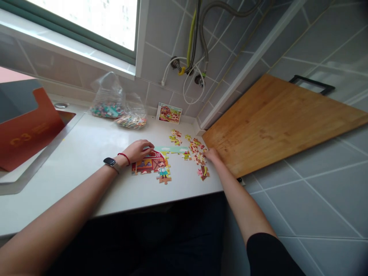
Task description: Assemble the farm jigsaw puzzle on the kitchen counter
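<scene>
A partly joined jigsaw puzzle (148,165) lies on the white counter, showing a red barn, a strip of sky and a figure in overalls. My left hand (139,150), with a watch and red cord at the wrist, rests on its upper left part, fingers stretched out and holding nothing. To the right, my right hand (212,154) reaches into a cluster of loose puzzle pieces (194,146). Its fingers look closed at the tips on a puzzle piece, partly hidden. Nearer the front edge lies a joined pink and brown clump (204,173).
A picture card (169,113) of the farm scene leans at the wall. Clear bags of pieces (107,103) stand at the back left, beside an orange box (31,126) over the sink. A wooden board (281,122) leans along the right. Hoses (204,34) hang above.
</scene>
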`<state>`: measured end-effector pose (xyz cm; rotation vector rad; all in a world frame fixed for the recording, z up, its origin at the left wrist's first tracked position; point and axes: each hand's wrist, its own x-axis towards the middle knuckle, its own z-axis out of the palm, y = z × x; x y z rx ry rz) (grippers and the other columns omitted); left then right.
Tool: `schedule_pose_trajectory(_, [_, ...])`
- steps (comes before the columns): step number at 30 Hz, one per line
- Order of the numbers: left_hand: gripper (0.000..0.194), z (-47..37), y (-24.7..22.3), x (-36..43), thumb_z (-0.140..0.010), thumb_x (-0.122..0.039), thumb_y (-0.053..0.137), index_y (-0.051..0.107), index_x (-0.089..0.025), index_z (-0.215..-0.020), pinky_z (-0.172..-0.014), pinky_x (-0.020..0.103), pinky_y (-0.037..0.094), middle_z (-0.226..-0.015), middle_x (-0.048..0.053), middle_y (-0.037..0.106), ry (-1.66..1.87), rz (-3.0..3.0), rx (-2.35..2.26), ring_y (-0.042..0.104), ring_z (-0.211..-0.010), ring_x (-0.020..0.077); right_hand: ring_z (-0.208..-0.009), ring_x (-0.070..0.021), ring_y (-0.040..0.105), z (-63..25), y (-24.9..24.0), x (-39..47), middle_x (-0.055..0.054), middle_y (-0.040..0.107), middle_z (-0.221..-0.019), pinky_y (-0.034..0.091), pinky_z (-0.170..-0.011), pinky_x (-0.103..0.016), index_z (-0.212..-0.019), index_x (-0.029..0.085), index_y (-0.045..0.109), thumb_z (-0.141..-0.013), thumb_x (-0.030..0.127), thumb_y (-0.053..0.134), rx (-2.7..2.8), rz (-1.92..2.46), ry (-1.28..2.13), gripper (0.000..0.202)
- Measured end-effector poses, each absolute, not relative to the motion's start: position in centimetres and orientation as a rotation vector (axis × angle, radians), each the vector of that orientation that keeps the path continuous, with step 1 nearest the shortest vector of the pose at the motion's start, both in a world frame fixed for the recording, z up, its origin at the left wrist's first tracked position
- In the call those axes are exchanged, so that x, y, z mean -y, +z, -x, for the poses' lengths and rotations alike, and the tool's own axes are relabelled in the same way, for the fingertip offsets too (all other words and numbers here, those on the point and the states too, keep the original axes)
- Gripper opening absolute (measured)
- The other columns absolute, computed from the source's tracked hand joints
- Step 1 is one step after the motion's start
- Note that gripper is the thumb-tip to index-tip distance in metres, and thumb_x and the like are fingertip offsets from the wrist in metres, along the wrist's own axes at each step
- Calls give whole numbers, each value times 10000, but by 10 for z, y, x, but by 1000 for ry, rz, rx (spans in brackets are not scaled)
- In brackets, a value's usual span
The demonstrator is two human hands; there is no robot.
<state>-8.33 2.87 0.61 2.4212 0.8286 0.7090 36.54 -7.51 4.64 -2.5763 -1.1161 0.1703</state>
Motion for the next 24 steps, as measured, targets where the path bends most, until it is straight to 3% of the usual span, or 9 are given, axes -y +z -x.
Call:
schedule_pose_trajectory(3, [467,84,8,-28,-976,-488,438,797,-196,-1036,-924,384,563,-1059,116,788,705,-2428,-826,725,-967,272,-960,-360,756,-363,43,65,-189,784,-865,568,-809,-390,-749,156,757,-622,232,886,1066,2614,182,196])
schedule_pose_trajectory(7, [433,83,9,-27,-974,-464,455,793,-202,-1042,-933,392,555,-1065,112,788,700,-2439,-817,718,-982,274,-958,-308,760,-354,37,61,-157,801,-933,577,-807,-339,-869,152,776,-616,147,828,1030,2570,166,257])
schedule_pose_trajectory(13, [419,82,10,-26,-972,-449,458,791,-200,-1031,-924,404,555,-1056,118,786,710,-2447,-803,718,-973,282,-1099,-326,730,-340,48,74,-165,799,-1102,551,-996,-408,-1053,128,790,-580,80,781,1042,2381,89,475])
schedule_pose_trajectory(16, [393,83,10,-26,-965,-429,470,790,-208,-1016,-908,380,556,-1041,104,787,726,-2448,-807,719,-955,265,-1086,-312,731,-330,60,86,-162,798,-1130,550,-1024,-450,-1078,134,792,-668,158,756,1050,2243,76,412])
schedule_pose_trajectory(20, [372,83,9,-27,-962,-419,483,789,-216,-1016,-892,352,547,-1022,86,791,734,-2444,-819,716,-936,245,-963,-300,754,-289,57,109,-184,802,-1092,608,-906,-452,-1119,105,789,-806,369,729,1079,2053,176,414])
schedule_pose_trajectory(24, [384,84,7,-27,-964,-437,489,790,-206,-1021,-905,365,534,-1025,93,793,722,-2439,-821,709,-943,255,-843,-251,765,-197,29,149,-106,825,-1028,639,-779,-377,-1084,178,832,-784,509,804,1244,1859,492,448])
